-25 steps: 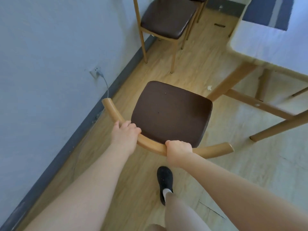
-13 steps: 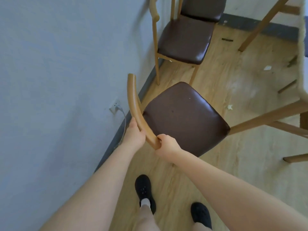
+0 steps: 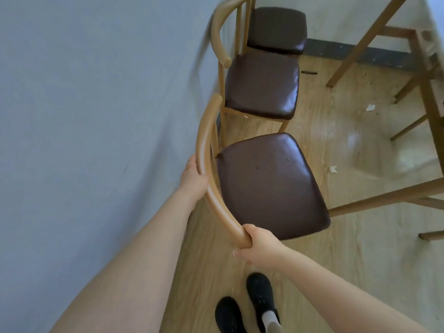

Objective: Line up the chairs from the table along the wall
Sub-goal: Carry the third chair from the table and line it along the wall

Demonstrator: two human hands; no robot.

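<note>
Both hands grip the curved wooden backrest (image 3: 206, 169) of the brown-cushioned wooden chair (image 3: 269, 186), left hand (image 3: 193, 181) midway, right hand (image 3: 258, 246) at its near end, rail running lengthwise along the grey wall (image 3: 96, 116) beyond the left hand.

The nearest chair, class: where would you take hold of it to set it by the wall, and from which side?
Take the nearest chair by its curved wooden backrest rail, from behind the back. The rail is round, bare and stands above the seat, so each hand's grip wraps it: left hand mid-rail, right hand at its near end.
</note>
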